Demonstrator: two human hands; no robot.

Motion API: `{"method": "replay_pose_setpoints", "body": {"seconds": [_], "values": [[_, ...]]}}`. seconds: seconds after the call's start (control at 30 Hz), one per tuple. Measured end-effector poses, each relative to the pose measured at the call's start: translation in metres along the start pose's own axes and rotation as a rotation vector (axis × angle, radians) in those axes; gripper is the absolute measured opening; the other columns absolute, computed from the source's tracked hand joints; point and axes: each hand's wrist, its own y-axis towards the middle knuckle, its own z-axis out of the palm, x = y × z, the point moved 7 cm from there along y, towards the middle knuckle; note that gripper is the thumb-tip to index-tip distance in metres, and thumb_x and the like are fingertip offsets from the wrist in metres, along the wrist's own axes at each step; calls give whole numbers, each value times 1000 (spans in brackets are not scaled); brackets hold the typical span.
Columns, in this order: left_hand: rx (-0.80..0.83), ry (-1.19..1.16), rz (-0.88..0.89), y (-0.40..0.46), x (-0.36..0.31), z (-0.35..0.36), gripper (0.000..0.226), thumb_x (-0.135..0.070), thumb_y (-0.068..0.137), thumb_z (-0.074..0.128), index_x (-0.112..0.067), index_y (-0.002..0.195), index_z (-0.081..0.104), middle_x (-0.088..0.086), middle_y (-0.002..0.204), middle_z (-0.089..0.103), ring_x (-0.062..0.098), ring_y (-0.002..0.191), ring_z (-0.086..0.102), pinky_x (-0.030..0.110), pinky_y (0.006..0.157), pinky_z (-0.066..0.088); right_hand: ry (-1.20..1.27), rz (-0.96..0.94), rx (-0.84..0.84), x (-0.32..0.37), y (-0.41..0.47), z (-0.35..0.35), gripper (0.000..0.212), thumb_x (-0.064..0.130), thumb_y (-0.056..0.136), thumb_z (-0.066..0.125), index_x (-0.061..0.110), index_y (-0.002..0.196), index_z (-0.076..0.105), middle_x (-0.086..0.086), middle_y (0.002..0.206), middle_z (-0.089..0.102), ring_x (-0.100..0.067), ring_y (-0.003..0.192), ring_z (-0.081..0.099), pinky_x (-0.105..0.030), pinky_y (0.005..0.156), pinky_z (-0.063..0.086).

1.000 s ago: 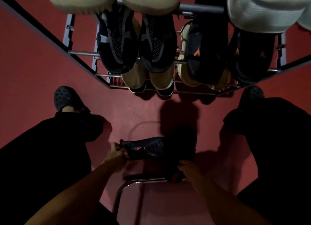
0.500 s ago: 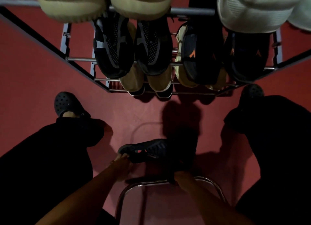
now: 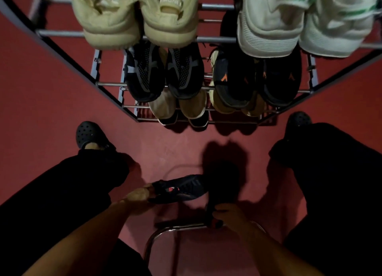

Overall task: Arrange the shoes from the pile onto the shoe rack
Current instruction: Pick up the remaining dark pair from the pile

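Hidden parts: the second dark shoe [image 3: 222, 184] is being lost in deep shadow, so its outline and direction cannot be told; the lowest tier of the shoe rack [image 3: 62, 34] is being covered by the pairs above.
Cut off: the cream pair [image 3: 136, 21] and the white pair with green stripes [image 3: 306, 21] are being cropped by the top edge.
Black shoe [image 3: 179, 190]: it is being held low over the red floor [image 3: 41, 102], between the person's knees, in front of the rack.
Long axis: it is lying left to right, slightly tilted; toe or heel end cannot be told.
Left hand [image 3: 137, 196]: it is being closed on the black shoe's left end.
Right hand [image 3: 227, 214]: it is being closed around the second dark shoe's near end.
Near frame: a curved metal bar [image 3: 175, 228] is being seen under the hands.
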Motion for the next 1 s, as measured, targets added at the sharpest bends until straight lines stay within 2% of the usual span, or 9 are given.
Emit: {"method": "replay_pose_setpoints", "body": {"seconds": [0.1,0.17,0.23,0.3,0.4,0.53,0.7,0.87,1.0], "values": [[-16,41,-3,-3,-17,-9,75,-56,79,37,-16,139,59,2,151,41,12,140,38,8,109,19,-121,29,93,-22,2,23,30,-1,81,74,25,72,62,1,72,63,-15,71,57,-17,64,49],[-19,37,2,-4,-16,-10,50,-39,81,48,-24,124,68,2,143,50,13,134,44,6,108,25,-250,9,123,-28,6,31,30,8,81,73,28,61,62,-2,80,64,-11,76,55,-28,77,53],[-64,19,-25,-4,-14,-19,39,-30,83,53,-19,114,73,1,131,57,17,126,51,1,102,30,-310,-1,125,-23,10,32,9,16,82,70,23,87,74,-10,110,61,-9,98,43,-28,92,45],[-134,-6,-90,-4,-16,-32,31,-25,86,56,-14,108,75,-3,116,58,13,115,52,-6,90,32,-354,28,178,-21,11,31,29,24,88,63,19,115,73,0,109,57,-7,100,40,-20,94,38],[-126,32,-63,1,-22,-42,30,-21,81,67,-8,106,77,-6,112,53,-8,104,45,-9,90,26,-435,33,240,-16,10,34,21,29,92,58,32,79,74,3,81,59,-21,95,63,-23,83,45],[-193,1,-113,4,-17,-53,12,-11,80,77,-14,91,79,-10,100,63,6,93,63,8,87,45,-450,-46,136,-28,21,34,39,16,82,72,34,49,63,-4,74,57,-23,77,57,-29,70,41],[-262,-34,-162,15,-39,-53,20,-8,89,68,-25,83,61,-14,76,58,-10,64,56,8,66,41,-346,-43,104,-22,12,29,35,-8,79,73,23,65,64,12,59,62,-17,68,56,-10,52,44],[-137,-20,-105,19,-47,-36,41,1,93,60,-18,129,61,-29,95,63,-14,82,56,2,73,41,-395,73,228,-12,6,33,30,29,94,56,33,66,47,-5,119,66,-12,102,56,-11,63,41],[-20,24,-120,20,-41,-37,28,-1,96,57,-7,120,70,-11,84,63,-7,74,58,5,67,42,-442,105,218,-12,5,30,30,30,94,54,32,66,44,-12,127,63,-26,114,58,-19,75,38]]}}
